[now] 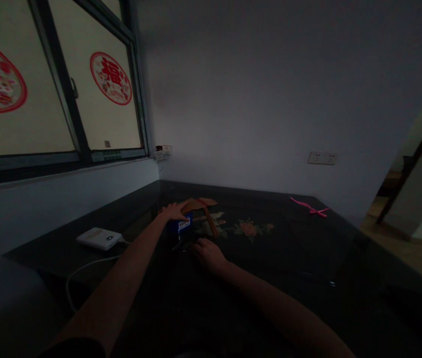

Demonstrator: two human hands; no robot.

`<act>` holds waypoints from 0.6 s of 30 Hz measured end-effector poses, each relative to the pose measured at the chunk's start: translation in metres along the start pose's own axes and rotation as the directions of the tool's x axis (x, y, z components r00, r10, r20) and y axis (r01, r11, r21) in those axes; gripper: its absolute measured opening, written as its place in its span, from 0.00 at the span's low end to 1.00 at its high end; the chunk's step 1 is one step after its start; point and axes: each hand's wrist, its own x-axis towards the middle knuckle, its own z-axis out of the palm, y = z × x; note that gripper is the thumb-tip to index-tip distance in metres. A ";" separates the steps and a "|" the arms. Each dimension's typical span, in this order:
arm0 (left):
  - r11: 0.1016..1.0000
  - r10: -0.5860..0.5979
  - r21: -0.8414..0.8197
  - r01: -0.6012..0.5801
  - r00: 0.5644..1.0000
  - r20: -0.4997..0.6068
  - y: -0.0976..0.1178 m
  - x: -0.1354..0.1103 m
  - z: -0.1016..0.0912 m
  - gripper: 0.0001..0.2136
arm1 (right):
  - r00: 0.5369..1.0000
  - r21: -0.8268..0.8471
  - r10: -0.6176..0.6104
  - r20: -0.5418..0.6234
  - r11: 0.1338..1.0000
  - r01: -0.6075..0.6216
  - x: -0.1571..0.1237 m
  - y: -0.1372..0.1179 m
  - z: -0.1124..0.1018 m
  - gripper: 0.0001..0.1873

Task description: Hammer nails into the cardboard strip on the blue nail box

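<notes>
My left hand (171, 211) reaches over a small dark blue box (184, 224) with a white and red label, its thumb and fingers around the upper part. My right hand (209, 254) rests on the dark tabletop with its fingers curled; what they hold, if anything, is hidden. Between the box and my right hand lie a few small shiny pieces (185, 246), too dark to name. Just behind the box is a flat brown piece (198, 203), and a brown strip (211, 223) runs from it toward me.
A white power bank (101, 238) with a white cable (80, 271) sits at the table's left edge. A pink ribbon (309, 206) lies far right. Printed flowers (248, 228) decorate the tabletop (289, 248). Wall sockets (321, 158), a wall and a window (99, 114) border the table.
</notes>
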 end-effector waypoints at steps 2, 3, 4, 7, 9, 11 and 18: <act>1.000 0.010 -0.010 -0.010 1.000 -0.010 0.000 0.000 0.001 0.49 | 0.999 0.006 -0.038 -0.026 0.999 0.038 -0.019 -0.001 -0.005 0.14; 1.000 0.018 -0.016 -0.018 1.000 -0.014 -0.001 0.000 0.001 0.49 | 0.998 0.010 -0.056 -0.038 0.998 0.056 -0.030 0.001 -0.007 0.14; 1.000 0.023 -0.021 -0.023 1.000 -0.016 -0.001 -0.001 0.001 0.49 | 0.997 0.015 -0.061 -0.043 0.998 0.062 -0.041 0.004 -0.009 0.14; 0.999 -0.008 -0.035 0.008 1.000 -0.017 0.000 -0.001 0.000 0.49 | 0.997 0.042 -0.051 -0.063 0.998 0.053 -0.077 0.021 -0.016 0.15; 0.998 -0.049 -0.045 0.049 0.999 -0.010 0.000 -0.001 -0.001 0.49 | 0.997 0.053 -0.012 -0.081 0.998 0.016 -0.097 0.035 -0.020 0.15; 0.996 -0.070 -0.055 0.069 0.998 0.000 0.000 -0.001 -0.001 0.49 | 0.994 0.063 0.040 -0.098 0.997 -0.034 -0.111 0.047 -0.024 0.15; 0.994 0.037 0.110 -0.021 0.988 -0.148 0.017 -0.012 -0.018 0.50 | 0.986 0.064 0.111 -0.122 0.993 -0.103 -0.121 0.061 -0.028 0.15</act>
